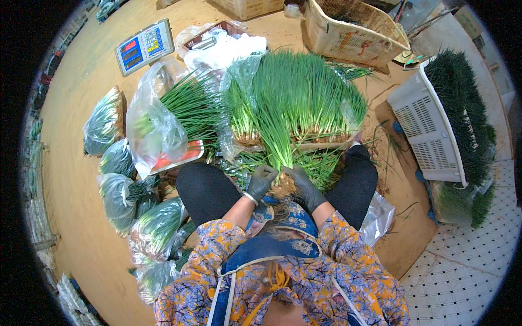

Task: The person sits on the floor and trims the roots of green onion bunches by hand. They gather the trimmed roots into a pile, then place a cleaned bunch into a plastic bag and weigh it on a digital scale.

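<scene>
Both of my hands wear dark gloves and meet at the root end of a bunch of green onions (278,140), whose leaves point away from me. My left hand (263,179) pinches the left side of the bunch's base. My right hand (301,183) is closed at the brownish roots on the other side. Just beyond stands a dense row of upright green onions (310,89) with roots down. Loose leaves and stalks (322,165) lie between that row and my hands. To the left, a clear plastic bag (157,122) holds more green onions on a red-and-white scale pan.
A digital scale display (144,47) lies at the upper left. Several bagged bundles (157,228) line my left side. A brown basket (234,28) holds plastic bags. At the right stands a white crate of greens (426,126); a worn crate (355,36) sits at the back.
</scene>
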A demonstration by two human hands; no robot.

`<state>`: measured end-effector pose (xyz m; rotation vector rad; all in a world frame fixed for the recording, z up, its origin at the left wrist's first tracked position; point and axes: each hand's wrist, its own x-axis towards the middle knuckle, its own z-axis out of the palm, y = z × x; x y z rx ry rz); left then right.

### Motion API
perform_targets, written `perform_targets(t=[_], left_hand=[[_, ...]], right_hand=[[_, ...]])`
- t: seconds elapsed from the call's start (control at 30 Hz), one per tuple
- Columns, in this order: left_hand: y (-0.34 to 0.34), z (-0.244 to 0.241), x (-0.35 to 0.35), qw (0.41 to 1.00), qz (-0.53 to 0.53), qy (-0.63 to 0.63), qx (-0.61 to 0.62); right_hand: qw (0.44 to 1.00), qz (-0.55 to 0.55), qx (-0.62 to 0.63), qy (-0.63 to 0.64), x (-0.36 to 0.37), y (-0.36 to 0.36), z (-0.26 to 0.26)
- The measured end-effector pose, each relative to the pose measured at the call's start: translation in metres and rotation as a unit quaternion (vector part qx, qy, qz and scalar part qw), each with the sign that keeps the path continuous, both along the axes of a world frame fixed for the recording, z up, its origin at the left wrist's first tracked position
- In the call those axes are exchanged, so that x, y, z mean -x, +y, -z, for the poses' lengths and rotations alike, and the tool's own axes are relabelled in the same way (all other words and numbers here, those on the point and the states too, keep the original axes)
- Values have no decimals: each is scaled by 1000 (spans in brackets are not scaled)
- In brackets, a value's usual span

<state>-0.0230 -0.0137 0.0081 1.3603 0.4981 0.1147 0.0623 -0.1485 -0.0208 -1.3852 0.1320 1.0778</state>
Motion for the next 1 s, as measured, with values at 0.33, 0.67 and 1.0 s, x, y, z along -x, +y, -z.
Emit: perform_targets(t=[0.33,0.67,1.0], left_hand=[[-1,-33,-1,982,131,54,124],[1,-16,7,897,191,54,395],[-6,-24,2,948,84,42,306]], right_hand=[[994,43,-41,-95,20,25,-58],[832,-32,123,-540,35,3,-30],[900,-32,104,-421,23,2,-28]])
